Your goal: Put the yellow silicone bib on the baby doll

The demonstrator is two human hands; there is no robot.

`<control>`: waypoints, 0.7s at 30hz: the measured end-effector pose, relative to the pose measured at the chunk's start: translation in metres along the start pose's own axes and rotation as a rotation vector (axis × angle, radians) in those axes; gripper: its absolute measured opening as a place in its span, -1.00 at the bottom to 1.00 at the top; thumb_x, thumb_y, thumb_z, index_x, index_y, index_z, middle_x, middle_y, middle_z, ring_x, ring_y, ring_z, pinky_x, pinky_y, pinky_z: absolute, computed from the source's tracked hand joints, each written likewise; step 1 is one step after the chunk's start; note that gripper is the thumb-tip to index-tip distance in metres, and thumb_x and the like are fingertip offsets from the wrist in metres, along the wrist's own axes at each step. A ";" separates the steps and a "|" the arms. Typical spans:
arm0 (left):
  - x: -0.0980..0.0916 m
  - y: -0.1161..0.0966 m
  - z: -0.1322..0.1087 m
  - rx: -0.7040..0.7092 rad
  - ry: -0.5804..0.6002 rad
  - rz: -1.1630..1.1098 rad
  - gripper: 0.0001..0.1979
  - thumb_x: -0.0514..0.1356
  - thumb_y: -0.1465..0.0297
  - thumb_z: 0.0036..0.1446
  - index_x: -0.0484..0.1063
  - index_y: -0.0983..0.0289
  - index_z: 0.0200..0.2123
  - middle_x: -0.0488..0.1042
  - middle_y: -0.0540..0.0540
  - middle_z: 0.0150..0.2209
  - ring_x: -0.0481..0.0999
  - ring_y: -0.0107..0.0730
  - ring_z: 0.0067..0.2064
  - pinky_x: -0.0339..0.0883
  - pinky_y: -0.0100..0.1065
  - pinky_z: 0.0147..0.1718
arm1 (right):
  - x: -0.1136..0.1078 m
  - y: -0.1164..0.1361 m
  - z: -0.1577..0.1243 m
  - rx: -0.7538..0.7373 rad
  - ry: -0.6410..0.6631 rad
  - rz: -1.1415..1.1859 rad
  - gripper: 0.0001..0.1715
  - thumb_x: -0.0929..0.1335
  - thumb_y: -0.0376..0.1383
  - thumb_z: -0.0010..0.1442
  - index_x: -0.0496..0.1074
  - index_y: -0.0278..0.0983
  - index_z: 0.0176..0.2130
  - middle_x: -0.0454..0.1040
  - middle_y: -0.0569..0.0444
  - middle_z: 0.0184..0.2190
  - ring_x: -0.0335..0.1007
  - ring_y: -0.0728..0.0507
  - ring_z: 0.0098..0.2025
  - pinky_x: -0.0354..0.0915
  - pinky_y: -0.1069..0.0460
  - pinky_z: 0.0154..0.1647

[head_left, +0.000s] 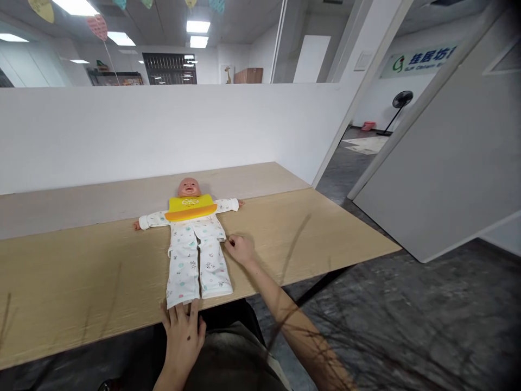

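Note:
A baby doll [189, 187] lies on its back with both arms stretched out to the sides. It wears a white printed baby shirt [185, 232] and has a yellow bib [191, 206] with an orange lower pocket over its chest. White printed baby trousers [182, 274] lie flat below, reaching the table's near edge. My right hand [241, 250] is closed in a pinch at the shirt's lower right corner. With fingers spread, my left hand [183, 332] touches the cuff of the left trouser leg. The doll's legs are hidden.
The wooden table [101, 288] meets a white partition wall [134, 136] with glass above. To the right are an open doorway, a grey door panel [443, 157] and a standing fan [402, 100]. My lap is below the near edge.

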State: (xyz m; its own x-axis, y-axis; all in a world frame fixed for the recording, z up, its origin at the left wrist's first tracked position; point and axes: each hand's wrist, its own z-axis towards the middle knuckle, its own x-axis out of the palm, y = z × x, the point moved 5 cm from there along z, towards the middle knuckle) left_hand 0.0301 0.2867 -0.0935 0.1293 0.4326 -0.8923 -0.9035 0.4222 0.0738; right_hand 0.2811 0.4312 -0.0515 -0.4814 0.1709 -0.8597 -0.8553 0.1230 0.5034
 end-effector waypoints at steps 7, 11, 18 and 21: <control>-0.003 -0.007 -0.002 0.064 -0.109 0.033 -0.62 0.20 0.38 0.21 0.55 0.30 0.08 0.52 0.34 -0.04 0.46 0.12 0.01 0.09 0.41 0.21 | 0.003 -0.002 0.002 -0.010 -0.026 0.026 -0.70 0.30 -0.25 0.36 0.56 -0.27 -0.34 0.61 0.00 -0.31 0.47 -0.11 -0.27 0.08 0.03 -0.32; -0.004 -0.007 -0.002 0.111 -0.126 0.016 -0.62 0.16 0.43 0.23 0.52 0.35 0.09 0.54 0.35 0.00 0.48 0.11 0.03 -0.06 0.45 0.26 | 0.004 -0.004 0.003 -0.011 -0.026 0.027 -0.71 0.31 -0.26 0.34 0.56 -0.25 -0.35 0.61 0.02 -0.32 0.48 -0.11 -0.26 0.08 0.04 -0.32; -0.007 -0.005 0.009 0.032 -0.031 0.013 -0.67 0.14 0.43 0.24 0.53 0.38 0.03 0.57 0.33 -0.11 0.55 0.06 -0.07 -0.11 0.43 0.28 | 0.005 -0.004 0.004 -0.008 -0.033 0.023 -0.70 0.31 -0.25 0.35 0.53 -0.24 -0.38 0.61 0.03 -0.32 0.49 -0.11 -0.28 0.03 0.03 -0.35; -0.009 -0.006 0.012 0.007 -0.008 0.013 -0.66 0.13 0.44 0.24 0.54 0.39 0.02 0.57 0.35 -0.11 0.57 0.06 -0.10 -0.14 0.46 0.27 | 0.005 -0.005 0.004 -0.015 -0.038 0.037 -0.69 0.30 -0.26 0.34 0.52 -0.24 -0.40 0.61 0.02 -0.35 0.47 -0.11 -0.31 0.03 0.02 -0.36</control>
State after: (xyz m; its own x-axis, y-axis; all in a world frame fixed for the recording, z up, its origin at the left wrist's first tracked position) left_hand 0.0395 0.2896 -0.0802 0.1205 0.4446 -0.8876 -0.9021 0.4222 0.0891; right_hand 0.2836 0.4353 -0.0578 -0.5057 0.2123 -0.8362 -0.8397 0.1011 0.5335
